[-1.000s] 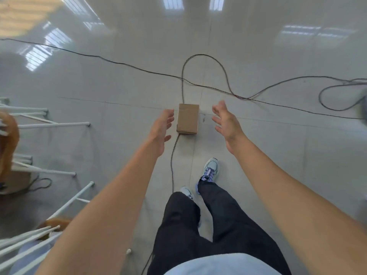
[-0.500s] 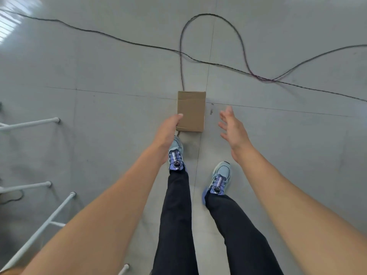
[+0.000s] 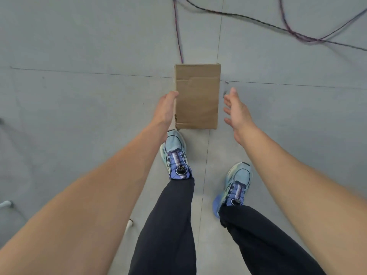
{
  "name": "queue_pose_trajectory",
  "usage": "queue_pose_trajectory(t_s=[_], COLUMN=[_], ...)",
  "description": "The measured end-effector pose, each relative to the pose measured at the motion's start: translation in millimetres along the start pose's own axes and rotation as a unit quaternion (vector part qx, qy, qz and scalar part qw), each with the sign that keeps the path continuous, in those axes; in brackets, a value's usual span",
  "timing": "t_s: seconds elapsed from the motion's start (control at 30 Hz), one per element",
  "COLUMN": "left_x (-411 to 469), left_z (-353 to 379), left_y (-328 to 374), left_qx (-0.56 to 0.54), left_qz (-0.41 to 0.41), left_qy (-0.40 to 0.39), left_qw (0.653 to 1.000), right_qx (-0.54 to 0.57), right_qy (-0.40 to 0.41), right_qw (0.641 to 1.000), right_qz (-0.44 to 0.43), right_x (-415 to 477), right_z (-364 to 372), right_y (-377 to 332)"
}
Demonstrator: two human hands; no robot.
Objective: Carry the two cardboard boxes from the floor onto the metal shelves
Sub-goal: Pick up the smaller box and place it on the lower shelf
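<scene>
Nearest are two legs in dark trousers and pale blue shoes [image 3: 175, 153] on the grey tiled floor [image 3: 79, 116]. Beyond them both bare arms reach forward. The left hand [image 3: 165, 109] lies against the left edge of a cardboard box [image 3: 197, 96], its fingers hidden. The right hand [image 3: 236, 110] hovers just beside the box's right edge, fingers spread open. The box rests flat on the floor. Farther off, dark cables [image 3: 258, 20] cross the tiles.

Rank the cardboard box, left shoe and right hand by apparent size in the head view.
1. cardboard box, clearly largest.
2. left shoe.
3. right hand, close to the shoe in extent; it is nearer the camera, so that order is unsure.
</scene>
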State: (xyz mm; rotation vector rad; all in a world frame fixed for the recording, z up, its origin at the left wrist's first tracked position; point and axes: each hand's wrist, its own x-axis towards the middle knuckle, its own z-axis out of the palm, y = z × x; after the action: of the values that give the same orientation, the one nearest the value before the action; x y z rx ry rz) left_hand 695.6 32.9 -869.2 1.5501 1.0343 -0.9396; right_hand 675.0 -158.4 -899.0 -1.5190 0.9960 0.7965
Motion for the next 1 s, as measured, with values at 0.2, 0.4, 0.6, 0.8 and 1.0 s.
queue_pose_trajectory(t_s=[0.2, 0.4, 0.6, 0.8, 1.0], left_x=[46, 73, 56, -36, -158], left_z=[6, 3, -12, -25, -33], left_y=[-2, 1, 2, 43, 90], left_qx=[0.007, -0.034, -0.086, -0.129, -0.129], left_qz=[-0.017, -0.039, -0.02, 0.03, 0.105], left_qy=[-0.045, -0.056, -0.051, -0.04, -0.058], left_qw=[0.999, 0.997, 0.995, 0.99, 0.984], right_qx=[0.018, 0.053, 0.096, 0.133, 0.17], right_qy=[0.0, -0.027, -0.016, -0.003, -0.006], right_qw=[1.0, 0.998, 0.995, 0.989, 0.976], right_qz=[0.025, 0.03, -0.004, -0.062, -0.135], right_x=[50, 63, 36, -42, -155], right_z=[17, 31, 17, -23, -71], right_y=[6, 5, -13, -58, -117])
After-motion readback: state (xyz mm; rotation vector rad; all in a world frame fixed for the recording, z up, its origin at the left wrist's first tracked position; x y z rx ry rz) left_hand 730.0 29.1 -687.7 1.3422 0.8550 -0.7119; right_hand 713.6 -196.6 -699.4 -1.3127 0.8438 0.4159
